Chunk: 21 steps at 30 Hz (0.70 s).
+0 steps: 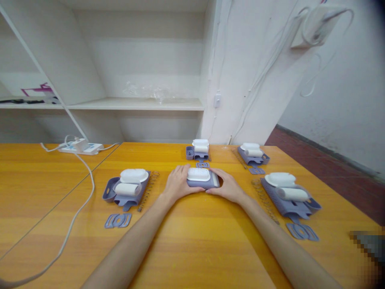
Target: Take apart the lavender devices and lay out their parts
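Observation:
Between my two hands, near the middle of the table, is a grey-purple plastic case with a white oval piece on top that looks bristled. My left hand grips its left end, thumb along the front. At the right end, my right hand closes on the case, and the two thumbs almost meet. Just behind stands a similar set of parts with flat grey pieces in front. The underside of the held case is hidden.
Similar grey-purple sets lie at left, right and back right, with white cylinders, springs and flat pieces. A power strip trails a white cable across the left. White shelving stands behind the table.

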{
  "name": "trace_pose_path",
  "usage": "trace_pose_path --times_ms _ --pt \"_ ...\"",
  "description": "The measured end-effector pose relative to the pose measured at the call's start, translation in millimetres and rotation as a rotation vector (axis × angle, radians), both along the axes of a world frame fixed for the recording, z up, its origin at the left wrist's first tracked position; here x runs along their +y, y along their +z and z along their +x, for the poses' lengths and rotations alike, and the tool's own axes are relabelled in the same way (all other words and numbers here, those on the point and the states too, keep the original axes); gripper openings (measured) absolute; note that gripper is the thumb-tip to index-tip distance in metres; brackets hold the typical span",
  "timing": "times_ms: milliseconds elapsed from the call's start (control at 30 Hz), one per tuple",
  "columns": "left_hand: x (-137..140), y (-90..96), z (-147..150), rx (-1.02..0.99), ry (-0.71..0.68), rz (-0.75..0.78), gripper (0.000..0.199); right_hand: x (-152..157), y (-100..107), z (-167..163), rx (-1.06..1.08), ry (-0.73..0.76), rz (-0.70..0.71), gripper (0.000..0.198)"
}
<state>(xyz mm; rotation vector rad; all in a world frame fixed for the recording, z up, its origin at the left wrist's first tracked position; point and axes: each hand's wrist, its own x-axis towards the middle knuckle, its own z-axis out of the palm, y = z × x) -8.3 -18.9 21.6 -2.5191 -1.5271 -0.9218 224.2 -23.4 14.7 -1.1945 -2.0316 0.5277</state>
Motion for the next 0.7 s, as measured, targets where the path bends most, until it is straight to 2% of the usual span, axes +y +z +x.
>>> trace_pose_path --times_ms 267,533,700 --pt "1.1 0.5 -0.7 0.011 -0.006 -0.001 0.089 2.1 5.2 5.0 0.003 0.037 -0.087 0.081" --pt "1.6 1.0 -0.5 -0.003 -0.034 -0.001 0.089 -2.8 6.5 1.7 -0.059 -0.019 -0.041 0.088" --pt "1.4 -0.6 -1.2 -0.035 -0.039 0.008 0.089 1.4 5.7 10.3 0.001 0.069 -0.13 0.081"
